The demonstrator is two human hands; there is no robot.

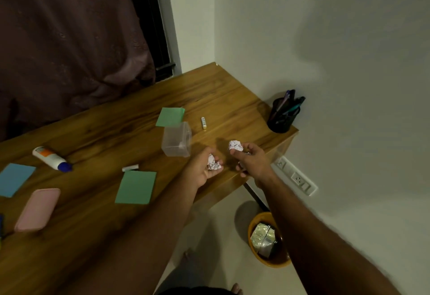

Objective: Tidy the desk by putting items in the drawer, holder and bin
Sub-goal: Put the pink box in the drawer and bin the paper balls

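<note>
I am holding one crumpled paper ball (236, 146) pinched in my right hand (252, 163), another (213, 163) cupped in my left hand (203, 169), above the tabletop (116, 131) edge, ready for the bin (267, 240) on the floor below.

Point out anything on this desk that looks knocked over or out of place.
The glue bottle lies on its side. The clear box is tipped over beside a green note. Each hand, left and right, holds a crumpled paper ball, not yet binned.
</note>
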